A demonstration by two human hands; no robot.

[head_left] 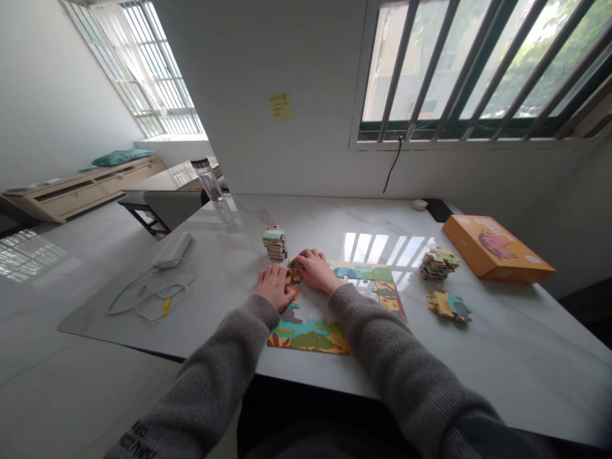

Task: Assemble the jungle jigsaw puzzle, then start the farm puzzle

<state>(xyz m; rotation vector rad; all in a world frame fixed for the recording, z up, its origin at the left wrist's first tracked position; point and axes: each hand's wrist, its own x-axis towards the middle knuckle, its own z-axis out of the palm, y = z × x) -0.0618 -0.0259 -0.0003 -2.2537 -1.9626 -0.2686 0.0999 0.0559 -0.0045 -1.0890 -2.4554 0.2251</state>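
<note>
A partly joined colourful jigsaw puzzle (329, 319) lies flat on the white marble table (502, 357). My left hand (273, 285) rests on the puzzle's upper left edge with its fingers curled down against the pieces. Close beside it, my right hand (313, 269) presses with bent fingers on a puzzle piece (293, 275) at the top left corner. Both sleeves are grey knit. Just beyond my hands stands a small stack of pieces (275, 243). Whether either hand grips a piece or only presses on it is unclear.
To the right lie another pile of pieces (437, 264), a small joined cluster (450, 306) and the orange puzzle box (495, 248). A clear bottle (210, 182) stands at the back left, a white adapter with coiled cable (157, 280) on the left. A dark phone (438, 210) lies by the wall.
</note>
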